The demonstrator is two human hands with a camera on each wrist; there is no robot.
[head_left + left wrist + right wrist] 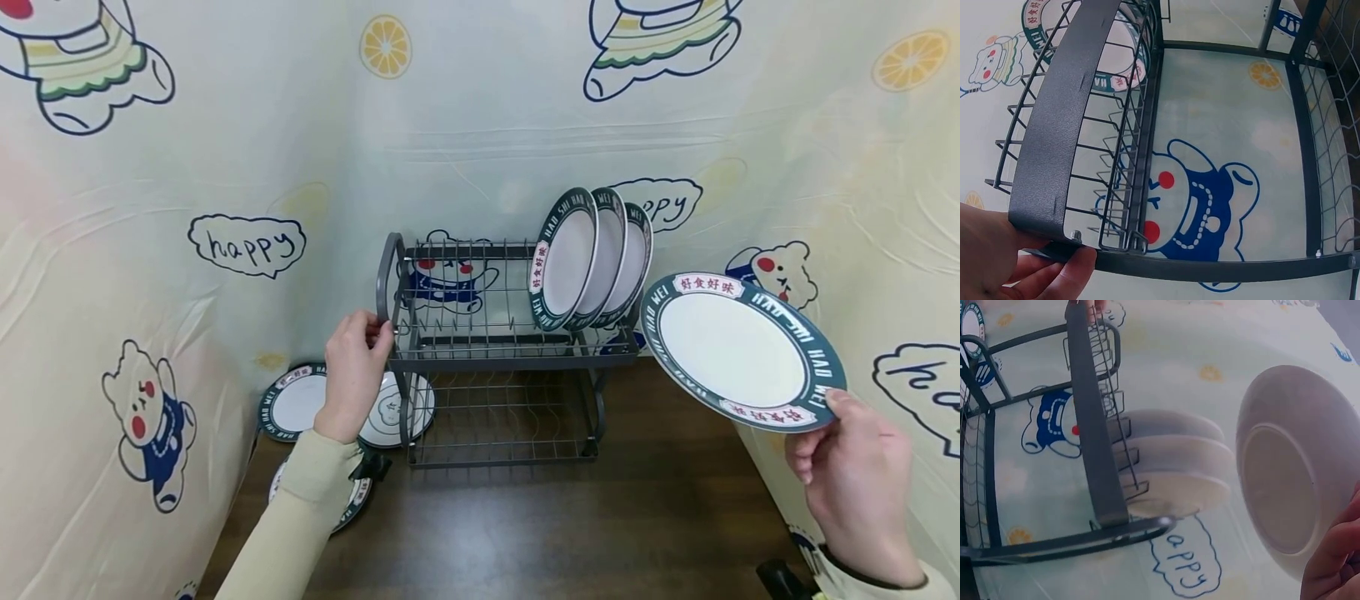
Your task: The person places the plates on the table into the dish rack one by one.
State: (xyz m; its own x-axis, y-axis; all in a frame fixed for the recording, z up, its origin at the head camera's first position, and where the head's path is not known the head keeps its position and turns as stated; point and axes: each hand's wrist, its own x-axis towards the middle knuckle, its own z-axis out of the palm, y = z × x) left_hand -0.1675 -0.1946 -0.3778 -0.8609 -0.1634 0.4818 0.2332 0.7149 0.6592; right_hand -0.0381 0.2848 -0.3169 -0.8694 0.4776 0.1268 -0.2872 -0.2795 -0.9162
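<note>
My right hand pinches the rim of a white plate with a green lettered border. It is held tilted to the right of the dark two-tier dish rack, apart from it. The right wrist view shows that plate's plain white underside. On the rack's upper tier, three similar plates stand on edge side by side at the right end. My left hand grips the rack's upper left corner. In the left wrist view its fingers curl under the dark frame.
Left of the rack, a green-bordered plate, a white plate with a line drawing and another plate, partly hidden by my left arm, lie on the brown table. A patterned cloth hangs behind and at both sides.
</note>
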